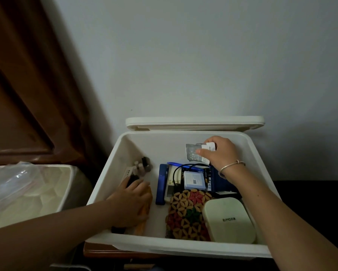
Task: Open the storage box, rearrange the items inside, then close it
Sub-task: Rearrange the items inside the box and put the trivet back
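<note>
The white storage box stands open, its lid leaning back against the wall. My right hand pinches a small grey packet and a white slip near the box's far right wall. My left hand reaches into the left side, fingers around a dark object, lying over an orange item. Inside lie small bottles, a blue stapler, a blue pen, a light-blue box, a beaded mat and a cream case.
A white bin with a clear plastic liner stands to the left of the box. Brown wooden furniture fills the left side. The box rests on a wooden stand. A grey wall is behind.
</note>
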Motion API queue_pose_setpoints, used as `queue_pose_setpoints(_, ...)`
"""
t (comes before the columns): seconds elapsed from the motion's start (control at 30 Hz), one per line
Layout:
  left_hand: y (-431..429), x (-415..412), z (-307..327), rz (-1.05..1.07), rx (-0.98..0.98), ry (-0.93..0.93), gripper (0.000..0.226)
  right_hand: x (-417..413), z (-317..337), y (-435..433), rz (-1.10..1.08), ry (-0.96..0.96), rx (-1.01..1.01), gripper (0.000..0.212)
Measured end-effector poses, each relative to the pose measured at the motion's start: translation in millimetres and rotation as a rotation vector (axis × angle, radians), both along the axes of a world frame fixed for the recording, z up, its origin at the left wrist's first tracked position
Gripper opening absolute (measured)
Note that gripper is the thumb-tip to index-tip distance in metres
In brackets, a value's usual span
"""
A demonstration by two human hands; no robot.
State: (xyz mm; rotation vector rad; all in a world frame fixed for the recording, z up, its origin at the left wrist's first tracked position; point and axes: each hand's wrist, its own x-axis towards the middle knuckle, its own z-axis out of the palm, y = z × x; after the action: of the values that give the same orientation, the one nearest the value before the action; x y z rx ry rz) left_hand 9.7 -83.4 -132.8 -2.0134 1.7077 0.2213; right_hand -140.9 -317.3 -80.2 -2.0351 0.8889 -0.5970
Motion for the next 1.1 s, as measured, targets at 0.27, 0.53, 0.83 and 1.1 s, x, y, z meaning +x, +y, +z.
queue_pose_setpoints(0.27,6.8,8.4,4.7,-0.06,0.183,0.137,0.081,5.2,-13.6,-2.7,0.033,0.21,-0.05,0.019)
queue_pose_setpoints(0.53,0.8,4.3,10.5,0.007,0.16,0.208,0.079,21.0,10.1,-41.1,0.146,0.374,0.007,0.017)
queue_pose_setpoints(0.83,-5.6,3.1,9.4,0.069,0.096,0.248,0.072,31.8,-9.7,-44.9,0.209,0.609,-0.319,0.025)
queue_pose_setpoints(1.1,-7.0,4.5,8.4,0.089,0.074,0.26,0.072,5.0,-17.7,-39.3,0.216,0.789,-0.683,0.033)
